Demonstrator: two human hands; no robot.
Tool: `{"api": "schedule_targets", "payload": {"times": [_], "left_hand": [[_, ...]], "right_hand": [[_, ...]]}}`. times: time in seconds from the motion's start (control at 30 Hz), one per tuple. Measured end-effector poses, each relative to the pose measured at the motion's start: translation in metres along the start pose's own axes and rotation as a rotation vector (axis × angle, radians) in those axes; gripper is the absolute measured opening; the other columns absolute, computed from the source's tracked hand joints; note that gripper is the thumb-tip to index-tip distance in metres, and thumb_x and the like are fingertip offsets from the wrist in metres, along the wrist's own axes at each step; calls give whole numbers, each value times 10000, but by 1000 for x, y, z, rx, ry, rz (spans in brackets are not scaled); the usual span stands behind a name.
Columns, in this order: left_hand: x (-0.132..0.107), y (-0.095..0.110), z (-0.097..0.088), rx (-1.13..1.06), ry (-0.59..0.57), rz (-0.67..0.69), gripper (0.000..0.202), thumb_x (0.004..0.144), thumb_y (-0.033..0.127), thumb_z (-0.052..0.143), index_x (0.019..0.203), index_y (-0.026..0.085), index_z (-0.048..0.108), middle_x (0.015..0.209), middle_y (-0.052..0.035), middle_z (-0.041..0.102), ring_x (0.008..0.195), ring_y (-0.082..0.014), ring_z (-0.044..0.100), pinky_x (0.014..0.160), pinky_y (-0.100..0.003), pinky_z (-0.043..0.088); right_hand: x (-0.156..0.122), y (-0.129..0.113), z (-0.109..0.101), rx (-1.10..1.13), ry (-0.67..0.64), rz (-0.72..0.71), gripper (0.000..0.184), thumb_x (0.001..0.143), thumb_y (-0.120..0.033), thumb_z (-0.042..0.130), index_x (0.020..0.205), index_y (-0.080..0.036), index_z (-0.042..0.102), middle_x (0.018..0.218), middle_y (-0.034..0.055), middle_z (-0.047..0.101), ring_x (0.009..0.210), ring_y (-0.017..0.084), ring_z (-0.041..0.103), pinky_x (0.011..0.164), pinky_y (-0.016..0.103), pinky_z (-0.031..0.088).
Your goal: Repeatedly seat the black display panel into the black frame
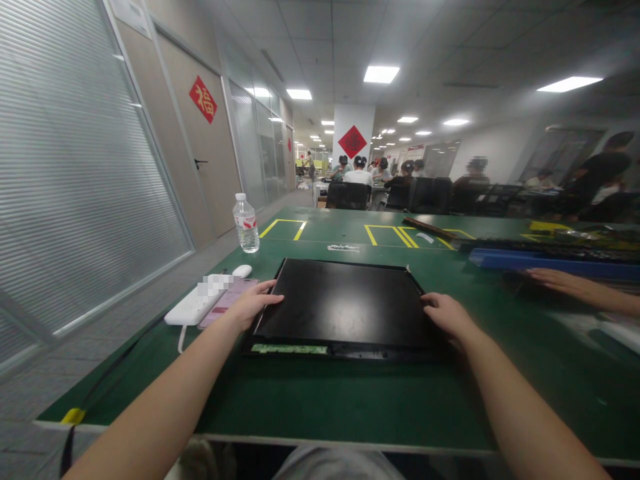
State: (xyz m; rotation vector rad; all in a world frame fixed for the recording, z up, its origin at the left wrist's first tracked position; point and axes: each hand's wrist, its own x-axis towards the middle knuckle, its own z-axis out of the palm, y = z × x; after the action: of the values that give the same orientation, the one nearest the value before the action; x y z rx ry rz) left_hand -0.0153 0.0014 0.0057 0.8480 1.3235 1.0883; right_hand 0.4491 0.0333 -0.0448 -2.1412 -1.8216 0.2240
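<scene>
A black flat display panel [345, 303] lies in front of me, its dark screen facing up. Along its near edge runs a green circuit strip [290, 349]. My left hand [253, 303] grips the panel's left edge, thumb on top and fingers partly hidden beneath. On the opposite side, my right hand [447, 317] holds the right edge, its lower fingers out of sight. Whether the panel rests flat on the table or is slightly raised, I cannot tell.
Left of the panel are a white power bank [187, 307], a pinkish phone [225, 303], a white mouse [242, 271] and a water bottle [247, 225]. At right, another person's hand [565, 283] is beside a blue strip [550, 263]. Yellow tape marks the green table [350, 407].
</scene>
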Motion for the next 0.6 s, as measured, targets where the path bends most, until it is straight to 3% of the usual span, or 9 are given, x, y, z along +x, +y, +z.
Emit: {"api": "schedule_targets", "payload": {"times": [0.3,0.6], "left_hand": [[2,-2,0,-73,-18,104,693,700,36,746,1355,177,570,1004,-101,779,782,-236,760,730,-345,628],[-2,2,2,-129,-3,109,672,731,-1,687,1372,140,542,1063,-112,768,868,-224,755,789,-311,613]], "right_hand": [[0,1,1,7,8,4,428,804,-242,530,1189,-206,714,1079,95,708,954,237,658,769,298,475],[-1,0,0,-10,-5,7,449,802,-247,516,1204,-201,708,1121,99,694,980,242,652,792,303,475]]}}
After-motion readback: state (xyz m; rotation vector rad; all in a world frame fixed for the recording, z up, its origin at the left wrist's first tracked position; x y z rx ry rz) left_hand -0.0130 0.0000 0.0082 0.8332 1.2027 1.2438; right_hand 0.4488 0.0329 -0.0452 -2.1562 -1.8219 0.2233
